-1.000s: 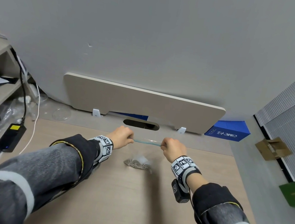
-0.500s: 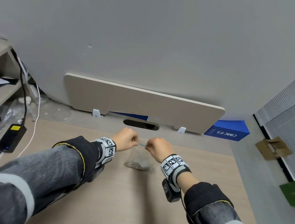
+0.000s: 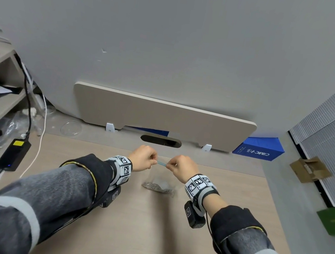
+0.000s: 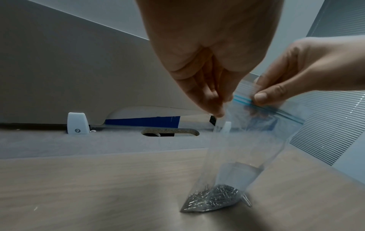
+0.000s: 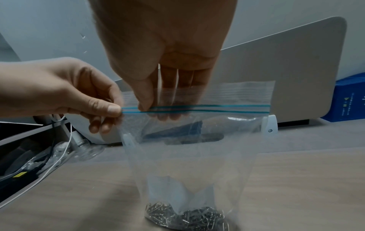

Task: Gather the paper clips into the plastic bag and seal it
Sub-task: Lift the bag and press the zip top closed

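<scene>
A clear plastic bag [image 5: 197,156] stands upright on the wooden desk [image 3: 139,229], its bottom resting on the desk. A heap of metal paper clips [image 5: 185,217] [image 4: 213,198] [image 3: 156,186] lies inside at the bottom. My left hand [image 3: 143,158] [image 5: 112,109] pinches the left end of the blue zip strip [image 5: 207,108] [image 3: 162,163]. My right hand [image 3: 180,166] [image 5: 146,103] pinches the strip a short way right of the left hand, thumb in front and fingers behind. The strip's right part hangs free. One clip [image 4: 247,201] shows at the bag's bottom corner; I cannot tell if it is inside.
A beige partition board [image 3: 163,118] and a cable slot [image 3: 160,140] lie behind the bag. A blue box [image 3: 258,150] stands back right. At the left are a black power adapter [image 3: 13,156], cables, a shelf and a clear dish [image 3: 71,128].
My right hand slid left along the zip strip from its right end to just beside the left hand, then drew slightly right again. The left hand held its place.
</scene>
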`<state>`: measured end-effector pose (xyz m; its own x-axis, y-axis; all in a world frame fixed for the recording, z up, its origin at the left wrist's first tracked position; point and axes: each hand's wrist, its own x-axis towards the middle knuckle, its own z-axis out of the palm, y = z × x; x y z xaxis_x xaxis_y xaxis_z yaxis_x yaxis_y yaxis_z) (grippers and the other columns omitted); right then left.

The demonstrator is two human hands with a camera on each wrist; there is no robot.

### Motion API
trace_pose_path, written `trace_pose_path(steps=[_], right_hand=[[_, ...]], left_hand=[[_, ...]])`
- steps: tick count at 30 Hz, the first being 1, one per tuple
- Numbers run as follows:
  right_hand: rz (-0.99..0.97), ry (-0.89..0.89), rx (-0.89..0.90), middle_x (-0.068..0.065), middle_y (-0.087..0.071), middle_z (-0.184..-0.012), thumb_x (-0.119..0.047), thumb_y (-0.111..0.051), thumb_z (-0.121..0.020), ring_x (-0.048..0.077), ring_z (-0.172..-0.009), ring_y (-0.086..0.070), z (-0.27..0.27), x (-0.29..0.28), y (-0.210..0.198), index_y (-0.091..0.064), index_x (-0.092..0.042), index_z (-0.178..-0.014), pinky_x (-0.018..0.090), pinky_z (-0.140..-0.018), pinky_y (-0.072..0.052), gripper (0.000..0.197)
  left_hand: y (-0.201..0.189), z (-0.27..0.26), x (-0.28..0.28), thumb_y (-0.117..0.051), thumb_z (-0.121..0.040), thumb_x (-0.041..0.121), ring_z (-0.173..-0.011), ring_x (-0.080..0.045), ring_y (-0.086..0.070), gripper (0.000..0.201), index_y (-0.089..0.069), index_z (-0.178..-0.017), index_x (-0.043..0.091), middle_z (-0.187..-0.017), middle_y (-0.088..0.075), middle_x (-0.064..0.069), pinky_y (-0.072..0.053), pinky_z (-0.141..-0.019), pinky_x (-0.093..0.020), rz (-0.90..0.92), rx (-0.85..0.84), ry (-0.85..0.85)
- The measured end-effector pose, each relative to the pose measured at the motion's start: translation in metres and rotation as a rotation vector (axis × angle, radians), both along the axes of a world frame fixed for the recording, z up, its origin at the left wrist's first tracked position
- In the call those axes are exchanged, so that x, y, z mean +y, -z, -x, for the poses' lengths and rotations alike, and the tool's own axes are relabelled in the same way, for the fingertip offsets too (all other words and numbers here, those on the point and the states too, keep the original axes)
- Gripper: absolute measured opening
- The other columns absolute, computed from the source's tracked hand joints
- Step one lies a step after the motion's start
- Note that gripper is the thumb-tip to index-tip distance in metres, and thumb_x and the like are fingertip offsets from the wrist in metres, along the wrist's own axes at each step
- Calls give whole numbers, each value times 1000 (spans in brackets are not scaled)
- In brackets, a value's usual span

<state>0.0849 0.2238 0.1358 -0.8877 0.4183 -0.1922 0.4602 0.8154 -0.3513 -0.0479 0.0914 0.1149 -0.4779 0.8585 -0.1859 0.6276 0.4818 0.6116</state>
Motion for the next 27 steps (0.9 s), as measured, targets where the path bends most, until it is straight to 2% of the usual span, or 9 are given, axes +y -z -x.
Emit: trace_pose_path(steps=[2,4,7,10,17,20,22,24,27], right_hand=[[36,-3,-1,0,-72,-97,-33,-58,-92,20,-85,-62,1,0,0,-74,-21,-99,25,-67,-39,21],[41,-15,-3,0,-73,-100,-33,-59,-91,21,-91,-65,2,-2,1,-74,-21,-98,26,-70,-43,20],[-5,-15,-12,-1,-73,-100,-33,-61,-91,21,-94,-65,3,-3,2,-74,-21,-96,27,-73,-46,19],[-64,-20,-6,-4,-74,-101,-33,-60,-91,19,-96,-65,3,-4,1,-75,-25,-95,26,-72,-43,18],[-77,-14,-24,-5,-73,-99,-33,-59,-90,19,-94,-65,6,-7,1,-73,-26,-93,26,-71,-42,16],[-33,-26,-48,-2,-71,-98,-29,-54,-91,23,-94,-64,6,-10,6,-64,-22,-89,27,-68,-38,13],[-24,-45,-58,-2,-70,-97,-34,-55,-90,22,-91,-63,6,-11,8,-61,-21,-90,28,-67,-36,14],[-29,-53,-39,-2,-68,-95,-39,-58,-89,21,-88,-61,6,-11,9,-60,-20,-93,28,-66,-36,20],[-28,-68,-15,1,-69,-96,-38,-58,-91,23,-89,-62,9,-12,9,-63,-18,-95,29,-67,-41,21]], left_hand=[[0,0,1,-63,-86,15,-65,-20,-61,10,-66,-77,12,-57,-58,8,-54,-75,-39,-4,35,27],[-1,-1,1,-63,-86,15,-70,-20,-59,9,-66,-78,12,-58,-52,13,-52,-75,-39,-14,65,55],[0,-2,1,-63,-85,19,-73,-18,-55,9,-67,-77,15,-67,-56,7,-50,-73,-35,-3,77,62],[2,-3,1,-63,-85,24,-71,-16,-53,13,-67,-78,15,-72,-59,3,-49,-71,-34,14,78,71],[3,-4,2,-59,-87,18,-71,-19,-49,12,-66,-81,11,-77,-64,-5,-45,-70,-35,2,114,118],[2,-4,2,-58,-88,19,-73,-19,-50,13,-67,-83,11,-76,-61,-1,-44,-70,-33,2,103,109],[3,-3,1,-58,-89,21,-74,-20,-53,14,-66,-85,11,-77,-62,-3,-47,-72,-35,19,84,94],[5,-3,1,-58,-89,22,-73,-20,-56,13,-65,-86,11,-76,-62,-1,-50,-73,-37,24,61,75],[5,-6,2,-56,-89,19,-69,-20,-58,11,-62,-85,11,-73,-61,0,-52,-75,-40,25,33,83]])
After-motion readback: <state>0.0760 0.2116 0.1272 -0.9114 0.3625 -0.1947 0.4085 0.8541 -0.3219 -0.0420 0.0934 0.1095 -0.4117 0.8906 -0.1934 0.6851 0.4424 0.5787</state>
